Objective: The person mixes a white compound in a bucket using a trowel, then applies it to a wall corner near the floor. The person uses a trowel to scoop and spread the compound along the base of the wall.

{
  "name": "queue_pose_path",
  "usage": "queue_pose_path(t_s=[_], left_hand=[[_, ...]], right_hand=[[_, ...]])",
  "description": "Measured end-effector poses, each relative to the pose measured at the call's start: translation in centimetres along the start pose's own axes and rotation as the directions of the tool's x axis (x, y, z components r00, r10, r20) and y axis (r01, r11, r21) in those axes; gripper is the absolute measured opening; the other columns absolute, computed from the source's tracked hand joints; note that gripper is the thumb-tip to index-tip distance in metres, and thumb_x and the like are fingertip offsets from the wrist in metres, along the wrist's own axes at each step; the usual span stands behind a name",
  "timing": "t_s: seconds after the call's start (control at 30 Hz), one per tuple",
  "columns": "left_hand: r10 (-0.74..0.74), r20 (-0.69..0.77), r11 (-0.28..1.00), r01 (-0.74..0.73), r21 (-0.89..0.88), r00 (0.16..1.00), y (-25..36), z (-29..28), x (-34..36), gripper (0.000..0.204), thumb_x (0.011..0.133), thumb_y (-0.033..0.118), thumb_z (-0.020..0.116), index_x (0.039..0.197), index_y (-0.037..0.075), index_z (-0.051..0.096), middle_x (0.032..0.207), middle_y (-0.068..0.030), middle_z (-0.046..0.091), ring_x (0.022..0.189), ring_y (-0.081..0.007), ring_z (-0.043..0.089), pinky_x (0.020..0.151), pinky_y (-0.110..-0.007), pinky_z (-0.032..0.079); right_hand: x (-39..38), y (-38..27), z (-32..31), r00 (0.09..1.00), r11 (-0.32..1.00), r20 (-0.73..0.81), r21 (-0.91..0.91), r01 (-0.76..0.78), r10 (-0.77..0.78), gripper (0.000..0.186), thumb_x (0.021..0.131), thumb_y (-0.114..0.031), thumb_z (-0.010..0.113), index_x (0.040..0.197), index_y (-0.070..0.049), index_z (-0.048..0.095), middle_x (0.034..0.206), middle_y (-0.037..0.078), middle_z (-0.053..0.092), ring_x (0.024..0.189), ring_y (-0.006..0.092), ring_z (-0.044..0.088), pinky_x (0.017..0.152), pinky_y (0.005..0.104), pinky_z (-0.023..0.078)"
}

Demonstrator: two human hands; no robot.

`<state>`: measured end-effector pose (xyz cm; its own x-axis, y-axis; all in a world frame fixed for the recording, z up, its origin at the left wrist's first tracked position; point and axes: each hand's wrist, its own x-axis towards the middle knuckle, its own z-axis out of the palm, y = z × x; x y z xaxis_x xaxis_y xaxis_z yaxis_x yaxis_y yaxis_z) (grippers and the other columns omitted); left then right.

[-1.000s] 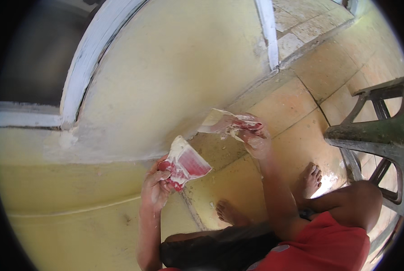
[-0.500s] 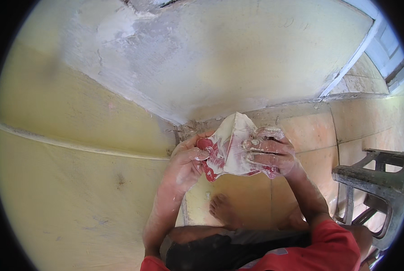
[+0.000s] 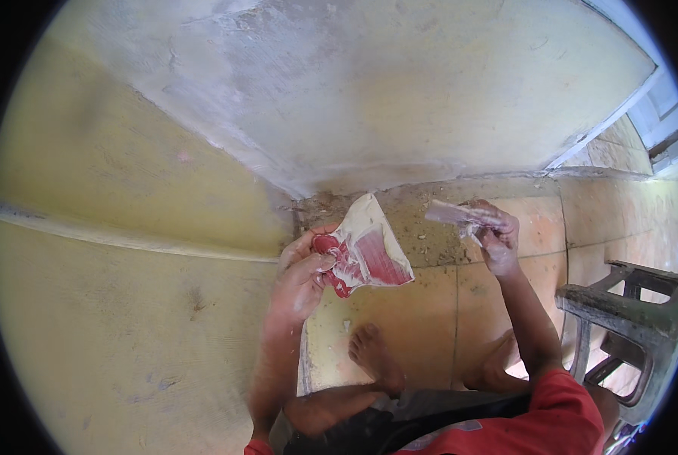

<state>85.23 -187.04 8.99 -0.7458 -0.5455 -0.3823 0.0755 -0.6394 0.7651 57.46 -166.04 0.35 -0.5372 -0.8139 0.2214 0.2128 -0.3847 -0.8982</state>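
My left hand [image 3: 302, 271] grips the handle end of a red plastic putty spreader [image 3: 379, 256]. Its wide blade points up and to the right, and white putty coats its upper edge and the part near the fingers. Off to the right, my right hand [image 3: 500, 236] is closed round a second putty spreader [image 3: 445, 213], a flat, pale, putty-smeared one seen nearly edge-on. White paste clings to those fingers. A gap separates the two spreaders, and both are held above the floor near the foot of the wall.
A patched wall [image 3: 400, 98] faces me, meeting a yellowish wall [image 3: 127, 182] at a corner on the left. Crumbs of debris [image 3: 430, 246] lie on the tiled floor [image 3: 422, 326] along the wall. A worn plastic stool [image 3: 619, 311] stands at right, below a pale door [image 3: 661, 106].
The two spreaders, pressed together before, are now apart. My right hand has drawn its spreader away to the right, baring red on the left one's blade.
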Motion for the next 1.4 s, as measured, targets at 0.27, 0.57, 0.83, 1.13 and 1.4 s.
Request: queue_pose_path(t_s=[0.27,0.57,0.83,1.13,1.4], left_hand=[[-0.156,0.011,0.985,0.155,0.071,0.988,-3.6,-1.7,1.4,0.048,0.084,-0.002,0.059,0.131,-0.008,0.053,0.111,-0.0131,0.069,0.096,-0.0169,0.069,0.087,-0.029,0.055],[-0.044,-0.089,0.999,0.046,0.027,0.995,-5.4,-5.1,0.8,0.052,0.086,-0.001,0.060,0.137,-0.007,0.049,0.118,-0.0154,0.067,0.099,-0.0215,0.070,0.089,-0.035,0.060],[0.402,-0.193,0.905,-0.356,0.234,0.895,-8.9,-4.7,2.7,0.046,0.095,-0.010,0.055,0.140,-0.008,0.049,0.120,-0.0149,0.067,0.103,-0.0199,0.069,0.087,-0.033,0.060],[0.517,-0.094,0.649,-0.318,0.691,0.851,-11.2,-2.0,2.0,0.035,0.100,-0.003,0.055,0.134,-0.010,0.057,0.123,-0.0165,0.068,0.110,-0.0188,0.066,0.097,-0.031,0.051],[0.575,-0.024,0.546,-0.362,0.756,0.818,-11.6,-1.5,2.2,0.037,0.099,-0.003,0.053,0.136,-0.007,0.057,0.125,-0.0177,0.068,0.113,-0.0213,0.067,0.098,-0.033,0.051]], right_hand=[[-0.3,5.8,4.4,0.706,0.475,0.235,0.596,-0.647,0.668,0.046,0.082,-0.009,0.068,0.126,0.000,0.063,0.108,0.011,0.072,0.084,0.0216,0.073,0.065,0.0360,0.060],[-2.8,10.6,-0.4,0.633,0.564,0.003,0.452,-0.691,0.774,0.024,0.096,-0.004,0.056,0.119,-0.004,0.064,0.106,0.007,0.070,0.081,0.0152,0.068,0.067,0.0315,0.059],[-0.3,6.0,5.6,0.601,0.766,-0.520,0.179,-0.618,0.607,0.023,0.096,-0.002,0.060,0.118,-0.002,0.067,0.112,0.007,0.069,0.093,0.0148,0.067,0.080,0.0291,0.059],[-1.7,7.5,10.4,0.565,0.757,-0.514,0.333,-0.563,0.646,0.017,0.098,-0.006,0.060,0.113,-0.003,0.069,0.105,0.002,0.068,0.089,0.0136,0.067,0.080,0.0303,0.057],[-1.2,5.4,11.8,0.615,0.811,-0.556,0.210,-0.546,0.559,0.014,0.100,-0.006,0.059,0.106,0.000,0.070,0.101,0.004,0.068,0.087,0.0120,0.065,0.079,0.0307,0.057]])
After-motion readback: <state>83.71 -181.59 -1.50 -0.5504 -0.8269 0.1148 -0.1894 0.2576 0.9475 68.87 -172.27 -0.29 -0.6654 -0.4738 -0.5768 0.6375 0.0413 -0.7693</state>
